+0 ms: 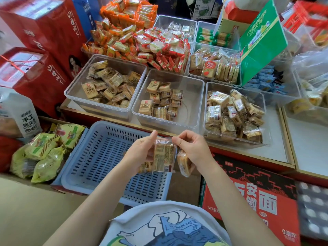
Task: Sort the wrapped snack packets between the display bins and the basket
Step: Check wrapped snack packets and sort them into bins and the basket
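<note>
Over the blue basket [99, 157], just off the counter's [276, 151] front edge, the left hand [142, 151] grips a small stack of wrapped packets [164, 155] while the right hand [193, 148] pinches the top seam and curls round another packet [184, 164]. They look light, crinkly, slippery and probably crumbly, so hold by the flat sides, gently.

The blue basket [99, 157] lies open from above, its floor bare left of the hands. The middle clear bin [193, 96] has bare floor on its right side. A tilted green box [260, 41] overhangs the bins at right, and red cartons [35, 55] wall the left.
</note>
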The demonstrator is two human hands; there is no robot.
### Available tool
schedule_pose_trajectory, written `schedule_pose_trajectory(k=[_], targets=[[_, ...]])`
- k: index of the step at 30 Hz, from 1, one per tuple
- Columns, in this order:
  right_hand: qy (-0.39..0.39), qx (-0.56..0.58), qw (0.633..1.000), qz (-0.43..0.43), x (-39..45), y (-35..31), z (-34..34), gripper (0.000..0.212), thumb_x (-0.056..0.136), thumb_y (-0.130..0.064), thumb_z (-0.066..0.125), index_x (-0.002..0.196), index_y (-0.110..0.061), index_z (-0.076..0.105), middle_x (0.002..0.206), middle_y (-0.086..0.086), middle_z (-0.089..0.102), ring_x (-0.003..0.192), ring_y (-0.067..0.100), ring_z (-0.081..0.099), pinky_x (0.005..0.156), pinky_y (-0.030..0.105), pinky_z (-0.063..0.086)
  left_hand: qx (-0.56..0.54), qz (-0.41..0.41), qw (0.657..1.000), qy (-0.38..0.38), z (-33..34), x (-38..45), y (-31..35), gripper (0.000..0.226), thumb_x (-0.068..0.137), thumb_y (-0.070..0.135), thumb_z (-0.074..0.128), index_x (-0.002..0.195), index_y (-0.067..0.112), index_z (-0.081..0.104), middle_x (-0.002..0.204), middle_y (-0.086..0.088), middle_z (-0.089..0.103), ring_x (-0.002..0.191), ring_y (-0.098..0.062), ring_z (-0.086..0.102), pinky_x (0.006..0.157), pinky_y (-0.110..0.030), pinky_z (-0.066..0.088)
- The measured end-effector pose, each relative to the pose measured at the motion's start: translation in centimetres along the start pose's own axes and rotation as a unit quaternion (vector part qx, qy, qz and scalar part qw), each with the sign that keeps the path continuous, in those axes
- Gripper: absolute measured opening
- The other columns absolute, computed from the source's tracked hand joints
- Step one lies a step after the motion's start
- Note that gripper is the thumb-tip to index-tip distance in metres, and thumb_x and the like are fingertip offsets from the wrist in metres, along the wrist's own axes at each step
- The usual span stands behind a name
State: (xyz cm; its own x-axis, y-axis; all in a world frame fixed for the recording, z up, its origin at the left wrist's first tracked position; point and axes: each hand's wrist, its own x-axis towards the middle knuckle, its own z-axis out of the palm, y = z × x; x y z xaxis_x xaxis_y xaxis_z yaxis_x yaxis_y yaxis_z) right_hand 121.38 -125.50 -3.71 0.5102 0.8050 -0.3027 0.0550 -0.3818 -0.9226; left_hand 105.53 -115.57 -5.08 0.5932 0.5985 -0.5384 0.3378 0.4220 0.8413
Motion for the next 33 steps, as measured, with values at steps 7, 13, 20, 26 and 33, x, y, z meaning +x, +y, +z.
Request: schedule_pose_trajectory(k=[7, 13, 20, 26, 33], targets=[[-0.011, 0.035, 0.999, 0.034, 0.0, -0.1, -0.1, 0.025, 0.089, -0.038, 0.076, 0.105, -0.020, 0.068, 0.101, 0.001, 0.074, 0.097, 0.019, 0.069, 0.083, 0.031, 0.054, -0.026, 0.027, 0.999, 0.037, 0.1, -0.5, 0.1, 0.035, 0.089, 0.015, 0.077, 0.121, 0.011, 0.063, 0.108, -0.012, 0.075, 0.091, -0.023, 0.076, 0.073, -0.033, 0.062], [-0.080, -0.030, 0.996, 0.001, 0.0, -0.1, 0.4, 0.020, 0.086, -0.029, 0.081, 0.095, -0.018, 0.069, 0.092, 0.001, 0.072, 0.090, 0.018, 0.067, 0.086, 0.035, 0.054, -0.204, -0.033, 0.973, 0.107, -0.2, 0.4, 0.5, 0.030, 0.094, 0.019, 0.071, 0.114, -0.003, 0.065, 0.102, -0.018, 0.076, 0.080, -0.019, 0.075, 0.056, -0.021, 0.057], [-0.080, -0.006, 0.997, -0.005, -0.2, 0.0, 0.5, 0.011, 0.094, -0.023, 0.071, 0.091, -0.013, 0.069, 0.081, 0.000, 0.069, 0.077, 0.011, 0.065, 0.078, 0.028, 0.054, 0.009, 0.036, 0.998, 0.055, -0.3, -0.1, 0.1, 0.039, 0.097, 0.054, 0.057, 0.132, 0.036, 0.057, 0.128, 0.009, 0.063, 0.120, -0.009, 0.059, 0.097, -0.035, 0.047], [-0.077, 0.034, 0.996, 0.020, -0.1, -0.4, 0.4, 0.018, 0.096, -0.028, 0.069, 0.097, -0.009, 0.068, 0.078, -0.002, 0.070, 0.077, 0.014, 0.065, 0.081, 0.037, 0.055, 0.055, 0.148, 0.987, 0.002, -0.2, -0.9, 0.2, 0.041, 0.081, 0.012, 0.084, 0.119, 0.017, 0.070, 0.107, -0.002, 0.078, 0.100, -0.017, 0.074, 0.086, -0.030, 0.060], [-0.093, 0.077, 0.993, 0.009, 0.2, -0.6, -0.2, 0.008, 0.092, -0.015, 0.074, 0.095, -0.020, 0.068, 0.085, 0.009, 0.065, 0.086, 0.020, 0.066, 0.082, 0.033, 0.055, 0.092, 0.127, 0.988, 0.005, -1.3, -0.6, 0.6, 0.038, 0.081, 0.014, 0.085, 0.116, 0.021, 0.072, 0.102, 0.000, 0.079, 0.096, -0.017, 0.075, 0.081, -0.033, 0.061]])
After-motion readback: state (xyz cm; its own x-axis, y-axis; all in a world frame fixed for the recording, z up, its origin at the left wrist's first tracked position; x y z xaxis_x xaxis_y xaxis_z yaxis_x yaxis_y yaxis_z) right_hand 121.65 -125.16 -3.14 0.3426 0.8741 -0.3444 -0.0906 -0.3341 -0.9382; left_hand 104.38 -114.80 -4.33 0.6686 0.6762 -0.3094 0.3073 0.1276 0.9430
